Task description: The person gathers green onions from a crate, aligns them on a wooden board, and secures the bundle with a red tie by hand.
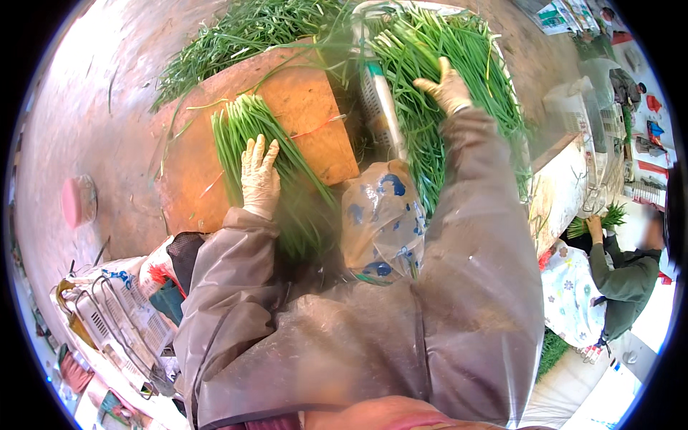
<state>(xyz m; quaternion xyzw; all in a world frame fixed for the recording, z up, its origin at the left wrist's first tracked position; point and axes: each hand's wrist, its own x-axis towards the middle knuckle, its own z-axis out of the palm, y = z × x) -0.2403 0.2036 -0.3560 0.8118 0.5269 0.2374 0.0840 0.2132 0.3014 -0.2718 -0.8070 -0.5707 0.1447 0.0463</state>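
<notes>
My left hand (260,180), in a pale glove, lies flat with fingers stretched on a bunch of garlic chives (242,127). The bunch rests on an orange-brown board (326,140), its light stem ends pointing away from me and its leaves hanging blurred over the near edge. At the right, my gloved right hand (451,89) reaches over loose garlic chives (476,46) in a white crate (388,107). Its thumb and fingers are spread, with nothing held in them. A thin red tie (315,129) lies on the board beside the bunch.
Another heap of green leaves (244,39) lies beyond the board. A clear plastic bag with blue marks (383,218) sits between board and crate. A pink-lidded jar (79,201) stands at the left. Far right, a co-worker (627,279) holds greens.
</notes>
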